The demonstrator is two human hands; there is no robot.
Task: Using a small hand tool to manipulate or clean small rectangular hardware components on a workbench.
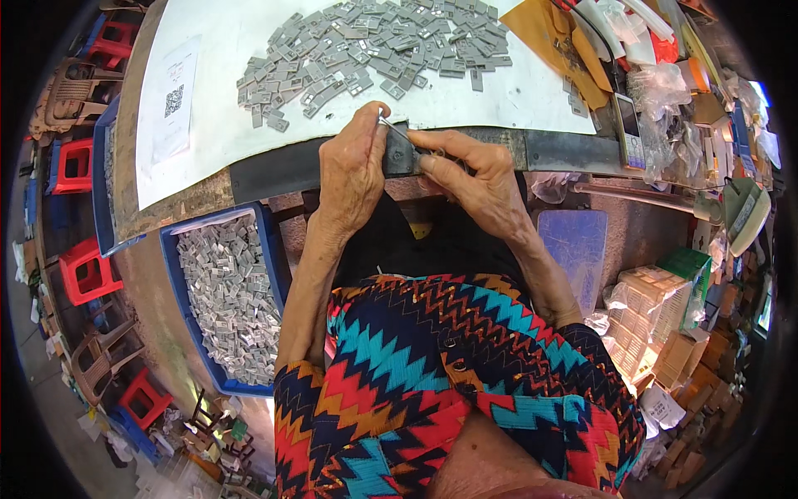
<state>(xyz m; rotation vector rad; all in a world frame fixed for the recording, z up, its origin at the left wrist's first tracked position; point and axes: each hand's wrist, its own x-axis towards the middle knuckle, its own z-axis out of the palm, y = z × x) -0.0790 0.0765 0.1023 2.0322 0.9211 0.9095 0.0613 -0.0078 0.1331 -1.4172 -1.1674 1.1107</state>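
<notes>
At the table's near edge, my left hand [353,166] is closed in a pinch, with a small shiny metal piece [382,114] showing at its fingertips. My right hand [470,162] grips a thin metal rod-like tool [395,128] whose far end reaches the piece. What lies inside the right fingers is mostly hidden. Just beneath both hands is a dark block [401,154] at the table edge. Beyond them a wide pile of small flat grey metal pieces with holes [374,54] spreads over white paper [224,91].
Left below the table stands a blue bin [223,384] full of similar pieces. A printed sheet [174,100] lies on the paper. At right are a phone [629,125], plastic bags [661,91] and brown paper [544,37]. Red stools [87,270] stand at far left.
</notes>
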